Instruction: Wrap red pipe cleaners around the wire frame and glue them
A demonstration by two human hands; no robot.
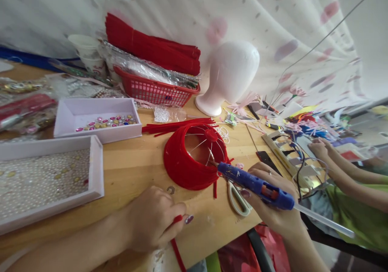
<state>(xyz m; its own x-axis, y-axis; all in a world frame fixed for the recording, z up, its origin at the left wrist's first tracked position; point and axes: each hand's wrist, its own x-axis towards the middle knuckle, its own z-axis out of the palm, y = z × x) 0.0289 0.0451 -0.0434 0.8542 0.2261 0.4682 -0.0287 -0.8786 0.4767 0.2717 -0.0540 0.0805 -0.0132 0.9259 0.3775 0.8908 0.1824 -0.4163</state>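
Observation:
In my right hand (273,207) is a blue glue gun (257,185) with a clear glue stick (324,220) jutting from its back. Its nozzle points at the inner edge of a red cap-shaped frame (189,171), which stands on the table wrapped in red fuzzy strips, thin wires showing across its opening. Closer to me, my left hand (154,219) pinches a red pipe cleaner (177,256) whose lower end hangs toward the table edge. White-handled scissors (239,201) lie beside the frame, their blades partly hidden.
Two white boxes (98,163) with pearls and gems stand at left. Behind are a red basket (160,94) topped with red pipe cleaners (154,45) and a white foam head (232,74). A power strip (283,154) and another person's arms (339,163) are at right.

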